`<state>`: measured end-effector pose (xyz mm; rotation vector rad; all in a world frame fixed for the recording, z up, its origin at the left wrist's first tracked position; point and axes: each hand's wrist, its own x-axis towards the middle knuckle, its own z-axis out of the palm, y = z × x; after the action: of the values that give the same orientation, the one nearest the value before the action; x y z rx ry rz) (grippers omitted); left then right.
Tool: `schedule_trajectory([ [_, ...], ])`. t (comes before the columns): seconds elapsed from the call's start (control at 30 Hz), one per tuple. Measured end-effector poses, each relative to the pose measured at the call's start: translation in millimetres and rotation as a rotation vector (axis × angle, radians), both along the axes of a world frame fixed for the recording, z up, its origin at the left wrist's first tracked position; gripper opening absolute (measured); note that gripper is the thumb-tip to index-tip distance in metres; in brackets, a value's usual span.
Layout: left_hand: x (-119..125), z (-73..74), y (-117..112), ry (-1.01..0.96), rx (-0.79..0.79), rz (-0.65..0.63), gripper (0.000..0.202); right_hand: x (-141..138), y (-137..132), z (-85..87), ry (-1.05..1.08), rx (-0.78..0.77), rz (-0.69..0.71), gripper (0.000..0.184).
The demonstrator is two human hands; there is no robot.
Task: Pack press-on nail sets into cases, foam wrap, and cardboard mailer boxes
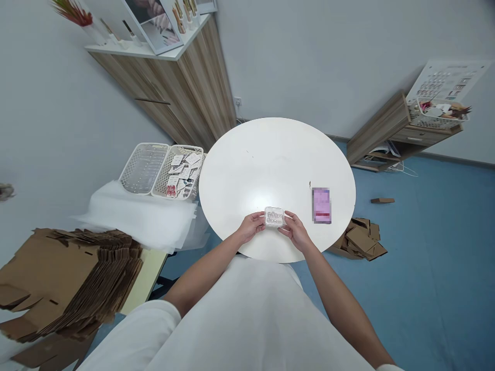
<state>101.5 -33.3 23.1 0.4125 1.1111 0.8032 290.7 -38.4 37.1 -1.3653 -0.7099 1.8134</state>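
Note:
Near the front edge of the round white table [263,154] I hold a small clear plastic box [274,217] with pale, shiny bits inside, too small to name. My left hand [253,226] grips its left side, fingers against the edge. On the opposite side my right hand [296,230] closes on the right edge. The box looks level and its lid appears closed. To the right of my right hand lies a phone-shaped pink rectangle [322,206], blurred out. A tiny dark item [310,184] sits just above it.
Left of the table stand a white basket [196,149] of small cards and packets, white foam sheets [135,214] and stacked flat cardboard [77,278]. Cardboard pieces [361,239] lie on the floor at right. A wooden cabinet [185,87] and a low shelf [381,123] stand behind.

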Motion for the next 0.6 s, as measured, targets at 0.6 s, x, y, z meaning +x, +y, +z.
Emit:
schedule_trajectory([
  [0.6,-3,-12.0,-16,0.311,0.188,-0.186,0.034,-5,-14,-13.9,-0.168,0.087,-0.091,0.041],
])
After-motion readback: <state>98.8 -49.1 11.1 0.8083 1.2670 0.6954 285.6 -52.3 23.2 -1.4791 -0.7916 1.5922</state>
